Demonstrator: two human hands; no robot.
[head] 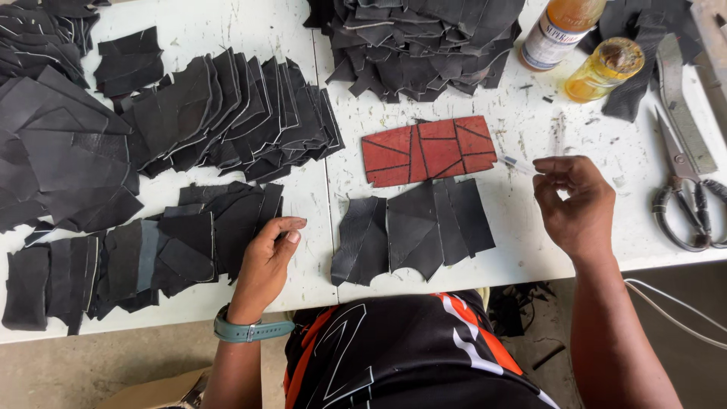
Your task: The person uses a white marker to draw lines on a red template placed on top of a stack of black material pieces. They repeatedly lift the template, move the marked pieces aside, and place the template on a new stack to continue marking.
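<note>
A white counter (250, 23) carries heaps of black leather pieces (68, 144) across its left and top; a smaller row of cut pieces (163, 254) lies at the near left edge; a red template (429, 149) sits mid-counter, just above a black assembled panel (413, 231); scissors (685, 204) lie far right; two bottles (583, 49) stand top right; the left hand (266, 261) rests loosely curled on the near row; the right hand (575, 201) pinches a thin clear tube (517, 162).

A white table (333, 189) carries black leather pieces (227, 113) around a red template (428, 149), with bottles (583, 45) and scissors (685, 189) to its right.
</note>
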